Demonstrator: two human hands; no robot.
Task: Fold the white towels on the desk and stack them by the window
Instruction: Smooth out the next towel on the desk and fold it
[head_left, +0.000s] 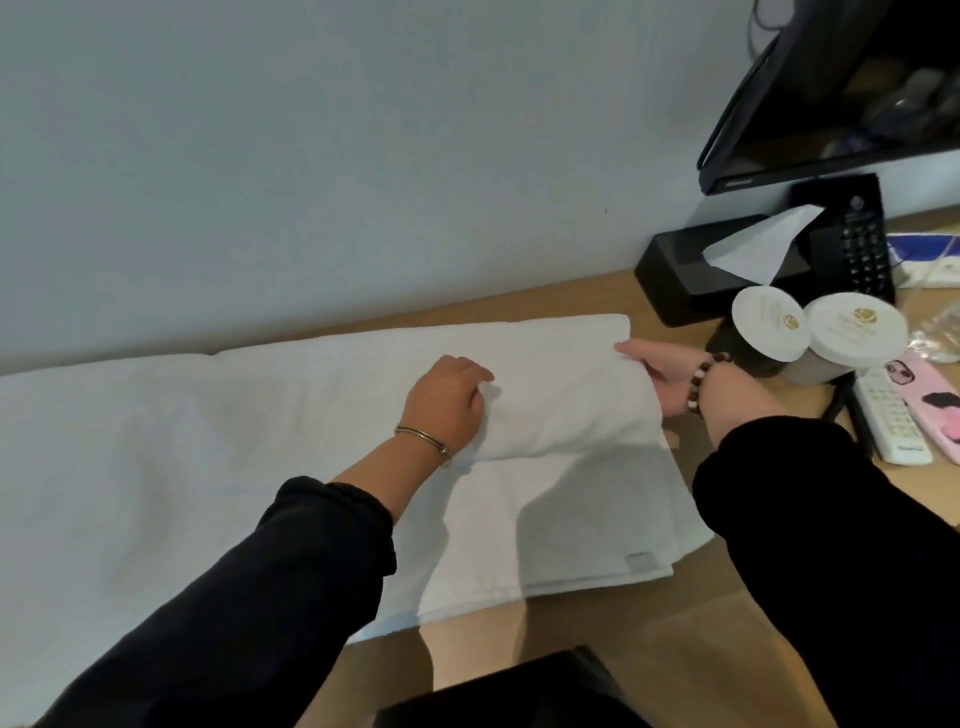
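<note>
Large white cloth towel (208, 441) spread on the wooden table (665, 639): left hand (447, 400) pinches its fold at centre; right hand (660, 379) grips the raised edge at 3 o'clock.

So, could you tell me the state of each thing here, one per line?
towel: partly folded, right end lifted and turned over
left hand: grips the towel's fold
right hand: holds the towel's right end
tissue box: open, one tissue sticking out
two cups: covered with paper lids
screen: dark
</note>
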